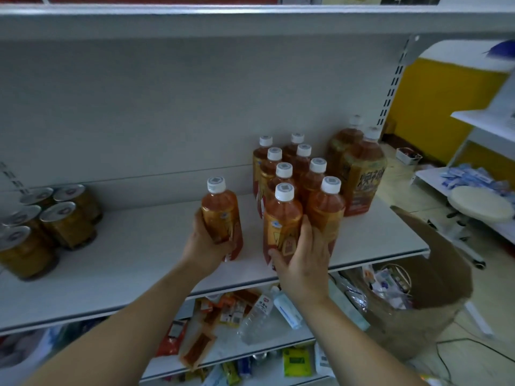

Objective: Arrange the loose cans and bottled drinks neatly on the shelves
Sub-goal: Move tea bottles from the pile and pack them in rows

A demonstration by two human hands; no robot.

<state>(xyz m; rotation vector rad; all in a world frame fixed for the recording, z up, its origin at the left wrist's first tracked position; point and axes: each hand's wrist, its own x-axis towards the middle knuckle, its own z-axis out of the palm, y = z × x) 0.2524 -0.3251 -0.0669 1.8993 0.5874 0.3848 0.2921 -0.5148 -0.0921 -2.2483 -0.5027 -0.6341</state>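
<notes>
Gripping a white-capped amber plastic bottle (220, 213), left hand (206, 246) | right hand (303, 257) curled round matching front-row bottle (282, 221) at 3 o'clock | gold tin cans (67, 224) way over at 9 o'clock

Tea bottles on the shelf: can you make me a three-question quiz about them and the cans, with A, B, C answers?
1. Where do the cans stand on the shelf? A. left end B. right end C. middle
2. How many big bottles are there? A. five B. two C. none
3. What is the left hand doing? A. lying flat B. pointing C. gripping a small bottle
Answers: 1 A, the cans sit far left; 2 B, two stand at the right end; 3 C, its fingers wrap that bottle.
</notes>
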